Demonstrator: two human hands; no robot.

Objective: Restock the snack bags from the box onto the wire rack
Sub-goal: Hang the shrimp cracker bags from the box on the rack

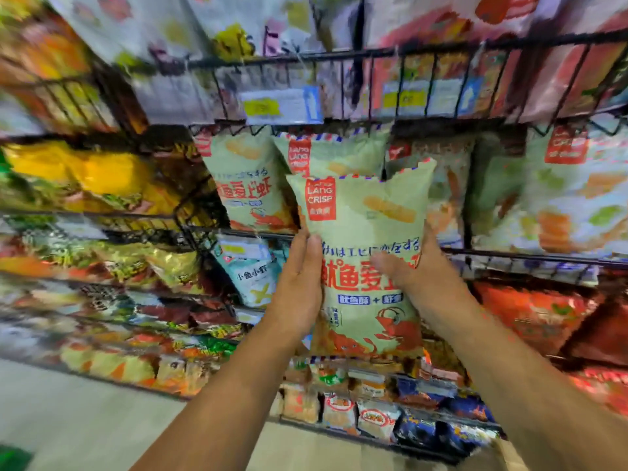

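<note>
Both hands are on one pale green snack bag (365,253), held upright in front of the wire rack (373,56). The left hand (300,283) lies flat against the bag's left edge, fingers straight and together, pressing rather than curling round. The right hand (413,266) cups the right edge with the thumb laid across the front print and the other fingers hidden behind, so the bag is squeezed between two palms, neither hand closed into a fist.

The bag hangs just in front of a row of matching green bags (248,185) standing on the middle shelf, its top about level with theirs, not yet set in among them. The box is not in view.

It looks puffed with air and very light (the crisps inside would likely crush under a hard pinch). The film is probably slick, so a gentle hold at both side edges, as here, or by the crimped top seam, seems safest when sliding it into the row.
</note>
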